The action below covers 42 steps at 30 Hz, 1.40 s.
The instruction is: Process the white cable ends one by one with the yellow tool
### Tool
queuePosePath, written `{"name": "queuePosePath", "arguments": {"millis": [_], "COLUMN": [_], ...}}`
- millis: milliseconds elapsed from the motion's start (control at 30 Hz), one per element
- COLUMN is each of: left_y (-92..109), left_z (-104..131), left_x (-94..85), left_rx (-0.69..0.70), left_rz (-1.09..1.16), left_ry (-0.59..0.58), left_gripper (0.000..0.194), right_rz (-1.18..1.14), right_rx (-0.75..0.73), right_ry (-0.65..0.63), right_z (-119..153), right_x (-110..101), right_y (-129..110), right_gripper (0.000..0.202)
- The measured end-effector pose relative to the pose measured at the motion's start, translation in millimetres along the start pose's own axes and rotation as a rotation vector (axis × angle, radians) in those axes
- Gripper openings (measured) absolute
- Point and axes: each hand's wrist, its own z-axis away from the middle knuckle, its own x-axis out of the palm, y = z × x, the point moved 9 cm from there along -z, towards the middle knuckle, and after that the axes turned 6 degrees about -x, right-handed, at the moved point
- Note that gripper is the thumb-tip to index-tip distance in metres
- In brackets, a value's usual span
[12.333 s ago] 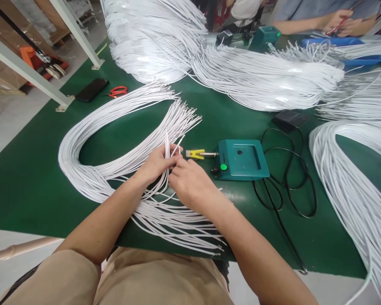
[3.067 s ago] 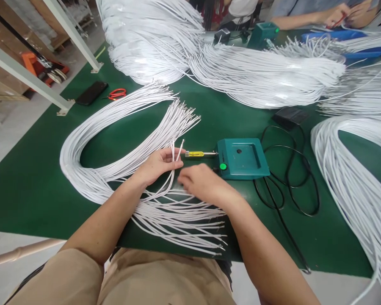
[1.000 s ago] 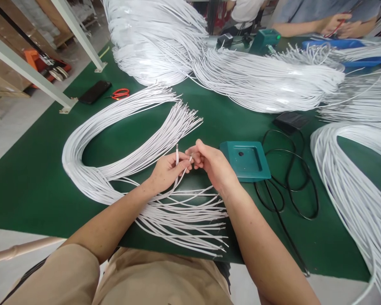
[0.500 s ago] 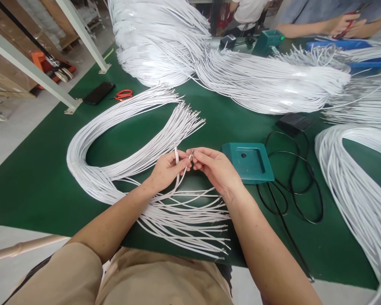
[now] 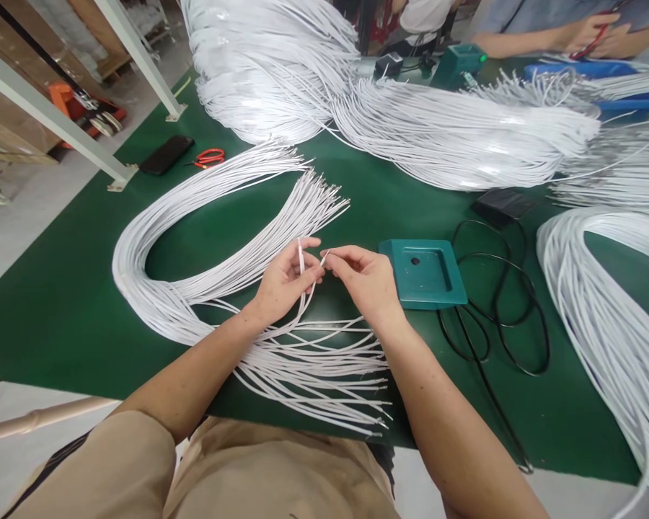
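My left hand (image 5: 285, 282) is closed around white cables (image 5: 303, 268), whose ends stick up past the thumb and fingers. One cable end slants right, toward my right hand (image 5: 368, 277), which pinches its bare tip (image 5: 325, 254) between thumb and forefinger. Under my left forearm, a fan of loose white cables (image 5: 324, 367) spreads with the ends pointing right. Those cables run into a curved white cable bundle (image 5: 133, 267) on the left, whose other ends lie beyond my hands.
A teal tray-like device (image 5: 425, 274) sits right of my hands, beside a looped black cord (image 5: 530, 288). Red-handled snips (image 5: 210, 158) and a black phone-like object (image 5: 166, 155) lie at the back left. Big white cable piles (image 5: 465, 133) fill the far side. A co-worker's hands (image 5: 600, 36) hold a red-handled tool.
My left forefinger has straightened and lifted off the cable end. My right fingers have shifted slightly, leaving more of the slanting end exposed. The surrounding things stay in place.
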Motion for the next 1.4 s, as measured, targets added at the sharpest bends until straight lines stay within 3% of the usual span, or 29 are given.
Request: {"name": "queuePosePath", "arguments": {"millis": [100,200,400,500,667,900,1167,1400], "left_y": [-0.1,-5.8,-17.6,-16.1,-10.9,-6.8,-7.6,5.9], "left_z": [0.2,0.1,-0.4,-3.0,-6.1,-7.1,-4.6,2.4], "left_x": [4.1,6.3,7.2,4.3,-2.1,-2.3,-3.5,-1.4], "left_rx": [0.008,-0.076,-0.230,-0.170,-0.088,-0.048,-0.017,0.105], "left_rz": [-0.016,0.069,0.332,0.264,0.111,-0.054,-0.194,-0.396], "left_ry": [-0.054,-0.100,-0.151,-0.156,-0.084,-0.027,0.016,0.052], "left_gripper": [0.045,0.040,0.043,0.042,0.042,0.040,0.034,0.021], "right_rz": [0.290,0.571,0.996,1.002,1.089,1.155,0.751,0.569], "right_rx": [-0.202,-0.416,-0.691,-0.653,-0.540,-0.452,-0.406,-0.305], "right_ry": [0.014,-0.011,-0.197,-0.181,-0.035,-0.211,-0.088,-0.096], "right_z": [2.9,8.4,18.0,15.8,8.2,3.0,-0.2,-0.3], "right_x": [0.0,7.8,30.6,25.8,3.6,0.4,0.1,6.4], "right_y": [-17.0,-33.3,-41.0,-42.3,-41.9,-16.9,-35.4,-28.8], "right_gripper": [0.016,0.023,0.034,0.032,0.023,0.018,0.023,0.010]}}
